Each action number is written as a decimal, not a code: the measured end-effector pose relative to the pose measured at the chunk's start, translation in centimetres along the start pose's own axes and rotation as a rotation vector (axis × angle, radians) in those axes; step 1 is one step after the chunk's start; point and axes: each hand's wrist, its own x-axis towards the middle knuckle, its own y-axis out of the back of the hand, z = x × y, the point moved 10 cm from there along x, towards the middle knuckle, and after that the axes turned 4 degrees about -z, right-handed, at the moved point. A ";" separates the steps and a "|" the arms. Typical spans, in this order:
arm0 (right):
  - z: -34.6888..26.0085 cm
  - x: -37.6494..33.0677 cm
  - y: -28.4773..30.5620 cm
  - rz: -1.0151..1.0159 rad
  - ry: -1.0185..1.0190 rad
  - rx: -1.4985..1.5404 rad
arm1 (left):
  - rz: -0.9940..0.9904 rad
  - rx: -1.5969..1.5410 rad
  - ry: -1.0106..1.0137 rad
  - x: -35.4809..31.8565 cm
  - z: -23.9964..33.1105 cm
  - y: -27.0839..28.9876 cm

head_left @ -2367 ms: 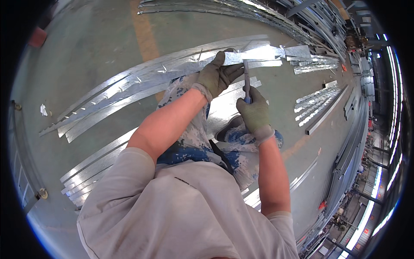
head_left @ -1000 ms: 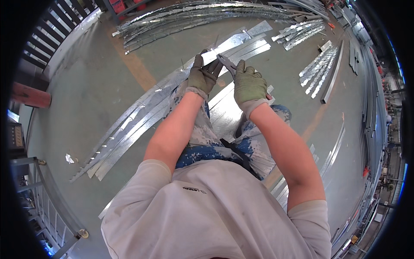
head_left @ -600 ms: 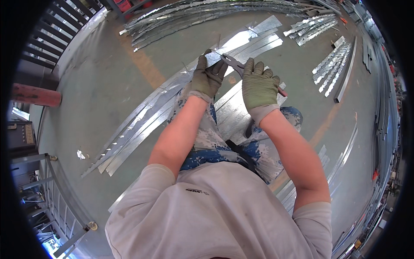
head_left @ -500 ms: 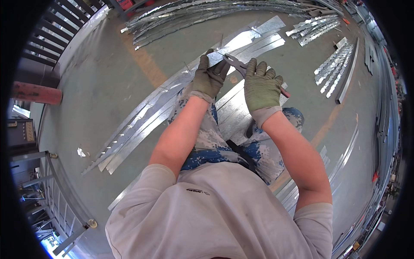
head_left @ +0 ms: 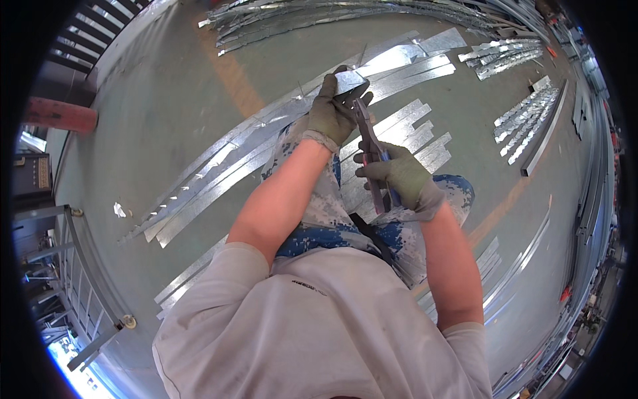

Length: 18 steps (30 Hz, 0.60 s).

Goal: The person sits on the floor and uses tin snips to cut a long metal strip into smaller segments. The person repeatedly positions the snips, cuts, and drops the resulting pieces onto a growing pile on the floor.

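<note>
My left hand (head_left: 330, 114), in a dark green glove, is closed around the bent end of a shiny sheet metal strip (head_left: 350, 82). My right hand (head_left: 401, 174), gloved alike, grips a pair of tin snips (head_left: 376, 154) with red and blue on the handles. The snips stand nearly upright, their jaws just below the metal end and close to my left fingers. Whether the jaws touch the metal, I cannot tell. Long flat metal strips (head_left: 219, 176) lie slantwise beside and beyond my left hand. Shorter strips (head_left: 420, 136) lie between my knees and to the right.
Bundles of jagged metal strips (head_left: 312, 25) lie along the far floor, with smaller piles (head_left: 530, 123) at the right. A red cylinder (head_left: 63, 114) and a wheeled metal frame (head_left: 93, 279) stand at the left. Long profiles (head_left: 588, 173) line the right side.
The snips have come away from the metal end and swung from slanting to nearly upright. My right hand has turned and moved lower, while my left keeps its hold on the strip.
</note>
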 end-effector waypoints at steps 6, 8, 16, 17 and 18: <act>0.4 3.4 1.8 0.252 0.088 -0.418 | -0.037 -0.024 -0.027 -0.6 0.3 -1.2; 0.2 3.5 2.2 0.256 0.100 -0.511 | -0.044 -0.024 -0.016 -0.7 0.3 -1.1; -1.4 3.6 2.2 0.369 0.143 -0.673 | -0.038 -0.033 0.005 -0.7 0.0 -0.8; -1.3 3.9 2.4 0.397 0.171 -0.709 | -0.031 -0.040 0.006 -0.8 0.0 -0.9; -1.3 4.0 2.3 0.426 0.199 -0.747 | -0.037 -0.039 0.004 -0.8 0.0 -0.9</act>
